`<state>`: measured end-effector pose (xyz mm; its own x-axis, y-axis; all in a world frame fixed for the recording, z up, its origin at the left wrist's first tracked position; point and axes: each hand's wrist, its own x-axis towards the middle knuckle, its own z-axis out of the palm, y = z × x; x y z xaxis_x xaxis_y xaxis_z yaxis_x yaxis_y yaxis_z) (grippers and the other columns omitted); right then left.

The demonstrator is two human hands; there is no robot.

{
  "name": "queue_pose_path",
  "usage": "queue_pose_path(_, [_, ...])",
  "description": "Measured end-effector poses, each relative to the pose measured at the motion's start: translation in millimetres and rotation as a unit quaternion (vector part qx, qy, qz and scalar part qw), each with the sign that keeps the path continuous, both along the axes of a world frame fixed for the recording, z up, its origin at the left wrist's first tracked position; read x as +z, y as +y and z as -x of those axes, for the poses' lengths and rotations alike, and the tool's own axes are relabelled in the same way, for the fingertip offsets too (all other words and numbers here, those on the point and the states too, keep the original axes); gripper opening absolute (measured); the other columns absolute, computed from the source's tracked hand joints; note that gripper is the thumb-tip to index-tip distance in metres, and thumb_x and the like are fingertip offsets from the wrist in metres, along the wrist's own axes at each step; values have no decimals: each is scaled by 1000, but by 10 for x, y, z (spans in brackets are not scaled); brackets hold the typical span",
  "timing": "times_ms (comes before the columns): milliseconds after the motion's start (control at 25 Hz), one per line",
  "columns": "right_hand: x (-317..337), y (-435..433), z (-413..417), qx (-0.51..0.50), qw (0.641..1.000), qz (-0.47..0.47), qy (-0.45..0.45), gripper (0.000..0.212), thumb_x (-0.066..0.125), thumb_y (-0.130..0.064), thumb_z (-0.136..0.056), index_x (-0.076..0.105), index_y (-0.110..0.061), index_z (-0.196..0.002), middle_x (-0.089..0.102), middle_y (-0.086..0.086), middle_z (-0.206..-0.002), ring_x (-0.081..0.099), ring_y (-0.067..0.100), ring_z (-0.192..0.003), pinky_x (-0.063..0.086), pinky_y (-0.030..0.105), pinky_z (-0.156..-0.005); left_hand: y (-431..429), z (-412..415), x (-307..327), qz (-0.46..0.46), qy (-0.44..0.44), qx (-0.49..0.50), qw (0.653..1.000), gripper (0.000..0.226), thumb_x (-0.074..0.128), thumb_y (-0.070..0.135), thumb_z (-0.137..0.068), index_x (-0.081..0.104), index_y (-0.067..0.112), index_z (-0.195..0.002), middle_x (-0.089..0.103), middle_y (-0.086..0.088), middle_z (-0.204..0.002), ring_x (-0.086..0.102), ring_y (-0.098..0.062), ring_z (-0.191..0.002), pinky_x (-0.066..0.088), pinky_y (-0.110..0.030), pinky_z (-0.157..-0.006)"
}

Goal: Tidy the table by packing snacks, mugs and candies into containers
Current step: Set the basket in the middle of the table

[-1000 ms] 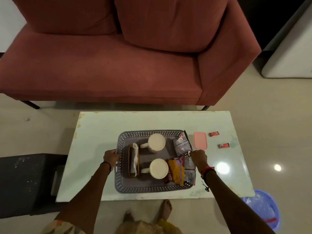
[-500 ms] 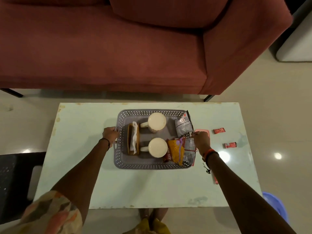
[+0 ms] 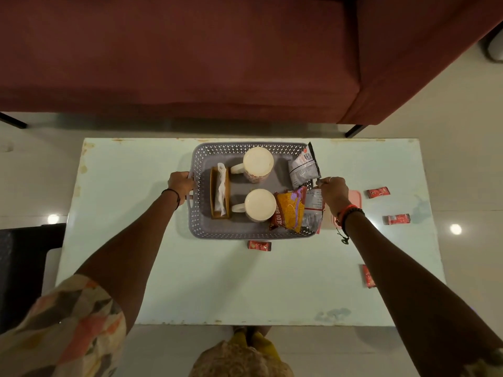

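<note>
A grey perforated basket (image 3: pixel 245 234) sits at the far middle of the pale table (image 3: pixel 190 281). Inside it are two white mugs (image 3: pixel 258 162) (image 3: pixel 260 204), a brown napkin holder (image 3: pixel 219 193), a grey snack packet (image 3: pixel 303 167) and a yellow snack packet (image 3: pixel 291 212). My left hand (image 3: pixel 180 183) grips the basket's left handle. My right hand (image 3: pixel 333 189) grips its right rim. Several red candies lie loose on the table: one (image 3: pixel 259 245) just in front of the basket, others (image 3: pixel 377 192) (image 3: pixel 397 219) (image 3: pixel 368 276) to the right.
A pink lid or small box (image 3: pixel 355 197) lies right of the basket, partly hidden by my right wrist. A red sofa (image 3: pixel 190 63) stands beyond the table's far edge. A dark stool (image 3: pixel 21 254) is at the left.
The basket has slid away from the near edge toward the sofa side, both hands still on it. Candies in front of it and under my right arm have come into view.
</note>
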<state>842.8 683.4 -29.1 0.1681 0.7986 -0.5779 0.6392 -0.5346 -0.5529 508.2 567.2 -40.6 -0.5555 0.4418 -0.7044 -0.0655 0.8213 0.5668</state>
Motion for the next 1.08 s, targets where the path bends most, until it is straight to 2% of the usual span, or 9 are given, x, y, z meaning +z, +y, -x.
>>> queue_pose_path(80, [-22,22,9,5,1000,2,0,24,52,-6,-93,67,8,-105,68,25,-111,63,36,-105,52,41,-88,-10,-6,-53,6,-1,6,1000,22,57,3,-89,63,-1,-109,60,-12,-96,57,-27,-88,54,-49,-87])
queue_pose_path(160, [-30,24,17,15,1000,2,-4,23,52,-7,-93,68,6,-105,69,24,-110,64,32,-100,51,35,-81,-15,-19,-88,7,-1,7,1000,25,58,4,-89,62,-1,-112,60,-12,-97,56,-27,-88,54,-49,-87])
queue_pose_path(240, [-53,22,16,18,1000,0,-6,24,51,-5,-94,67,5,-107,68,23,-111,63,30,-96,45,29,-74,-10,-25,-101,7,2,1,1000,24,58,5,-89,62,-2,-112,60,-13,-96,57,-27,-87,54,-49,-86])
queue_pose_path(360, [-69,3,25,8,1000,3,-10,25,50,-5,-94,66,4,-111,67,22,-115,61,30,-96,40,26,-74,20,3,-103,7,8,-9,1000,20,57,1,-88,64,-4,-106,61,-14,-94,57,-29,-86,54,-51,-87])
queue_pose_path(560, [-126,-73,2,-2,1000,-6,-11,25,49,-4,-94,67,6,-109,67,25,-113,52,23,-87,39,28,-74,10,-12,-118,-8,15,-7,1000,9,54,2,-89,63,5,-87,59,-14,-90,55,-28,-83,54,-50,-87])
queue_pose_path(840, [-85,-100,-7,-13,1000,19,-13,24,49,-4,-93,69,2,-105,68,21,-106,58,27,-90,49,34,-75,-25,-5,-162,-17,25,-22,999,9,53,4,-90,61,4,-86,58,-16,-90,54,-28,-85,54,-46,-85])
queue_pose_path(920, [-48,-97,-27,3,1000,24,-14,24,46,-3,-91,69,2,-92,65,16,-87,55,25,-83,43,28,-62,-61,-16,-148,-14,41,-45,998,10,54,10,-90,60,6,-84,57,-16,-88,52,-27,-82,52,-38,-75])
queue_pose_path(1000, [-10,-125,-76,-7,1000,14,-24,30,43,-2,-90,58,-8,-65,54,8,-70,48,22,-81,36,25,-57,-133,-42,-120,-8,64,-79,995,9,53,12,-90,57,6,-84,55,-15,-85,48,-25,-79,42,-33,-68])
queue_pose_path(1080, [61,-200,-139,-15,999,8,-29,31,42,-4,-92,46,-14,-62,52,10,-77,46,21,-84,38,28,-65,-249,-77,-97,1,83,-94,992,12,52,12,-87,59,3,-91,57,-17,-91,53,-27,-85,42,-33,-74])
